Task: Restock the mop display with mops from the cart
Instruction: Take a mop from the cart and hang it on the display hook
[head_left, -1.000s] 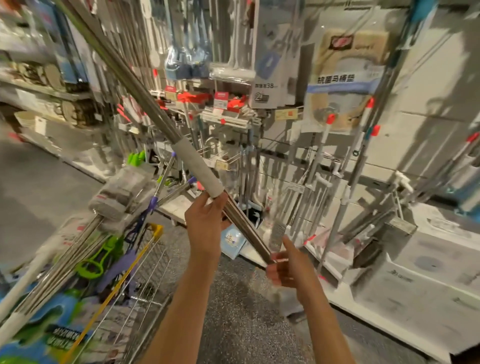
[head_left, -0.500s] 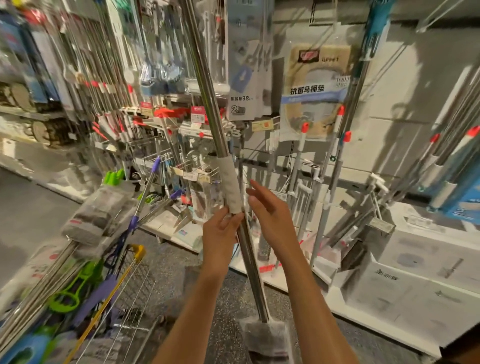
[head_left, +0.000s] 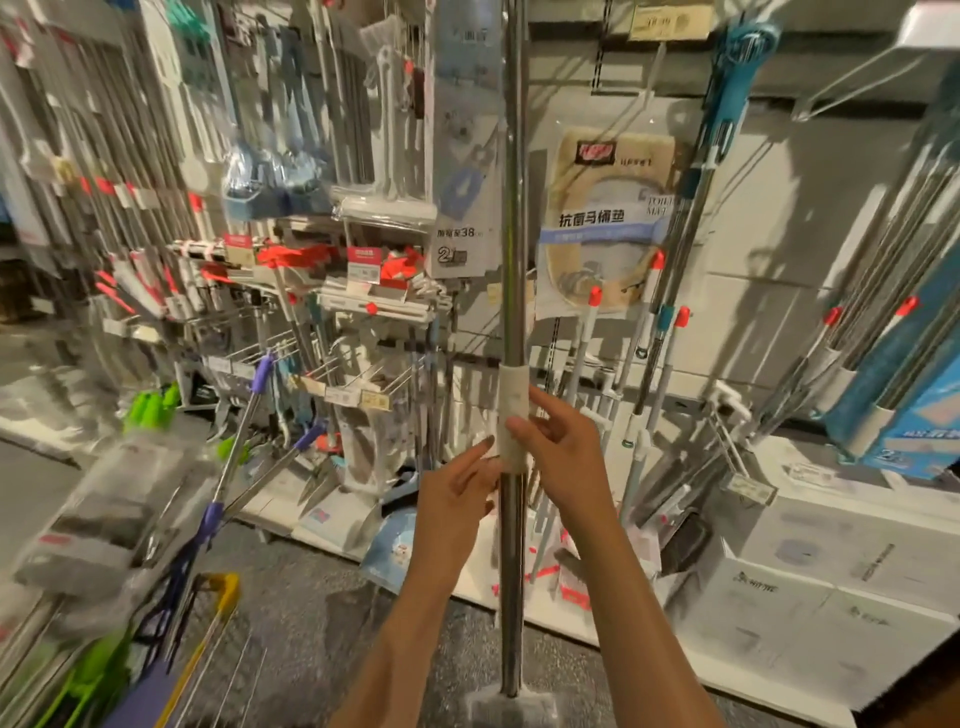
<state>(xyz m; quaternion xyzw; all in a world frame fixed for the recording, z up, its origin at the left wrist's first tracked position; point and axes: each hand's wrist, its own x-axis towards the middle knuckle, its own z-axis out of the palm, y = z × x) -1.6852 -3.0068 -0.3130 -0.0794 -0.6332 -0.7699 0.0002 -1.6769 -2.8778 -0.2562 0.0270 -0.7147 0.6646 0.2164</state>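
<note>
At the bottom centre of the frame two forearms rise toward a steel-handled mop (head_left: 513, 260), which is held upright in the middle of the frame, its long axis vertical, the shaft running out of the top edge and the wrapped mop head (head_left: 511, 709) lying low at the bottom edge, over the speckled floor (head_left: 311, 613). A white paper sleeve (head_left: 513, 415) is wrapped round the shaft at mid-height. The left hand (head_left: 457, 499) is set against the shaft just below the sleeve with its fingers extended along the left side; whether they are closed round the pole cannot be told. The right hand (head_left: 563, 457) is laid on the sleeve from the right, the thumb crossing its front and the fingers reaching behind it, so the sleeve is pinched. At the lower left, blurred, the wire cart (head_left: 218, 623) is seen with a yellow handle, and from it purple-gripped mop handles (head_left: 236, 452) lean up toward the right beside a wrapped grey mop head (head_left: 109, 514) and green plastic parts (head_left: 150, 410). Behind the held mop the display rack (head_left: 363, 301) is crowded with hanging poles, red-tagged clips and price labels. To the right of the shaft a packaged toilet seat mat (head_left: 608, 223) hangs on the white wall panel, with red-capped poles (head_left: 644, 332) leaning below it. White boxes (head_left: 831, 571) are stacked at the lower right.
</note>
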